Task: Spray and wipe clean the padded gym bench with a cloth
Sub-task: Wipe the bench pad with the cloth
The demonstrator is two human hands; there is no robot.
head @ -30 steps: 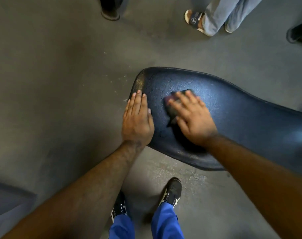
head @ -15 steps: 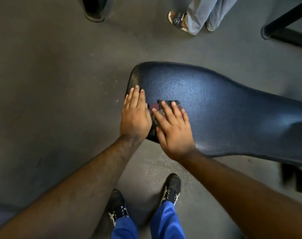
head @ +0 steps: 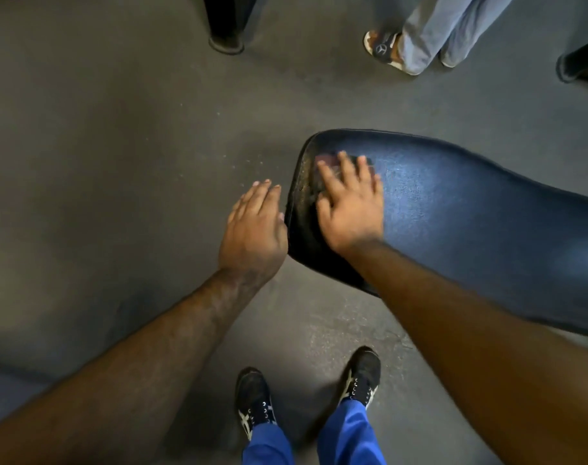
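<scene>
Vinyl, dark blue and pebbled, covers the padded gym bench (head: 453,203), and it shines wet across the middle while its rounded end looks dull and grimy. My cloth (head: 326,161), a small dark reddish pad, sits close to that end, toward the far edge of the bench. My right hand (head: 351,203) lies flat on it, fingers straight and spread, pressing down and not curled round it; the hand is blurred. My left hand (head: 252,226) is also flat and holds nothing, just off the end of the bench, its thumb side beside the rim; whether it touches I cannot tell.

I judge the wipe is partway, working the soiled end. The risk: with only a flat palm on a slick surface, the cloth could slide out from under my fingers and drop over the end onto the grey floor (head: 118,162). Without a steadying left hand, a hard push might also shift the bench.

Someone's sandalled foot (head: 385,50) stands well apart.
</scene>
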